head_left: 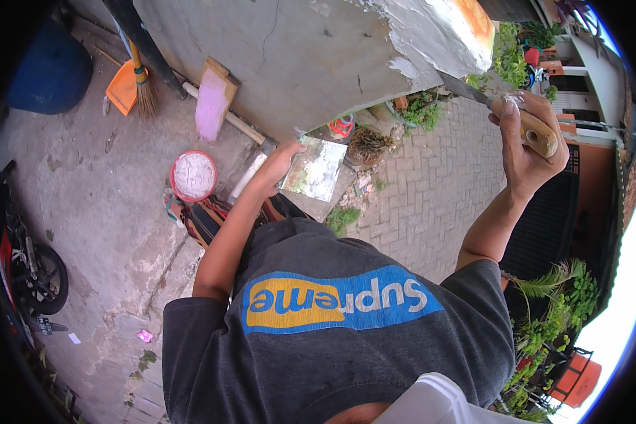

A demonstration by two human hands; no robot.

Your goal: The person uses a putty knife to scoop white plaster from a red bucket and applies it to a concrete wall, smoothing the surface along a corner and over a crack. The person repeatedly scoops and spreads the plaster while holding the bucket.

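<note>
My right hand (533, 145), raised at the right, is closed around the wooden handle of a putty knife (542, 136). The knife's metal blade points left, its end at the edge of white putty (442, 35) spread over the grey wall (318, 60). White smears show on my fingers. Lower, near the wall's base, my left hand (281, 166) grips the left edge of a flat, square plate (316, 169) smeared with white. Left of that hand, a round red tub (173, 174) of whitish putty (194, 175) stands on the concrete by my foot.
A pink-faced board (212, 106) leans by the wall, near a pole (240, 127). An orange dustpan (122, 88), a broom (146, 95) and a blue barrel (49, 67) stand far left. A motorcycle (39, 275) is at left. Potted plants (369, 147) stand beside the paving.
</note>
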